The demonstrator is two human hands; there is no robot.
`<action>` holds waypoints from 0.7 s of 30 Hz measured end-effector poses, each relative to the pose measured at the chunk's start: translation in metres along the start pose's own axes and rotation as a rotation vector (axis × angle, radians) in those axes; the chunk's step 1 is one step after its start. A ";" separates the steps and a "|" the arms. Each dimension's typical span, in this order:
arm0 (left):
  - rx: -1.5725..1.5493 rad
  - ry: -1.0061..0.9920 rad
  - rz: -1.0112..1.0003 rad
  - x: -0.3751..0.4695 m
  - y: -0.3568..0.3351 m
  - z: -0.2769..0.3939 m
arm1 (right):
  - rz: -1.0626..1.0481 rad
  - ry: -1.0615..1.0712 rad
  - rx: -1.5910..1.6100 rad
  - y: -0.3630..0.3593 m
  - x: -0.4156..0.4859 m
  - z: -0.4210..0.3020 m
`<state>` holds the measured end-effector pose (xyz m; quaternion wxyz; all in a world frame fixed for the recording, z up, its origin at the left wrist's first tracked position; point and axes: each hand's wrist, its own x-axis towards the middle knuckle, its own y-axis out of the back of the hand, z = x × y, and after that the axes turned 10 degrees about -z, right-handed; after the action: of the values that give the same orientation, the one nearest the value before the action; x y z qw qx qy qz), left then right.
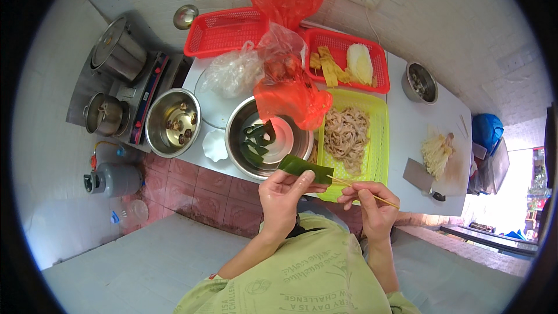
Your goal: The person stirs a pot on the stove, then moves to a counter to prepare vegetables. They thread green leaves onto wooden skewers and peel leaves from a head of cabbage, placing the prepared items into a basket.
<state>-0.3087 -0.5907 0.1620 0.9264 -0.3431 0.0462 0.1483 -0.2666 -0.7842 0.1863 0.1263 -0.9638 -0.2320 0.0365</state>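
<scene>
My left hand (283,192) grips a flat piece of dark green kelp (310,169) between thumb and fingers, near the front rim of a large steel bowl. In my right hand (370,200) is a thin wooden skewer (383,201), its tip at the kelp's right end; whether it has pierced the kelp I cannot tell. The steel bowl (232,144) holds more kelp pieces (257,137). Just behind my hands stands a yellow-green plastic basket (381,157) with a heap of pale brown strips (347,135).
Red plastic bags (296,100) overhang the bowl. Behind are red baskets (202,37), one with a pale cabbage (360,62). A steel bowl with mushrooms (173,123) stands left, near a gas stove (146,91). Right lie a cleaver (417,175) and enoki mushrooms (435,157).
</scene>
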 end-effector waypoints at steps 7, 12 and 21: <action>-0.225 0.072 -0.029 0.005 0.014 0.008 | -0.016 -0.022 0.183 0.010 -0.003 0.007; -0.360 0.198 -0.091 0.006 0.019 0.006 | -0.037 -0.056 0.272 0.009 -0.003 0.013; -0.294 0.138 -0.105 0.002 0.014 -0.015 | -0.008 -0.060 0.120 -0.005 -0.006 0.012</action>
<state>-0.3106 -0.5893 0.1415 0.8672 -0.4864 0.0694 0.0811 -0.2757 -0.7799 0.1760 0.1772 -0.9520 -0.2371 0.0785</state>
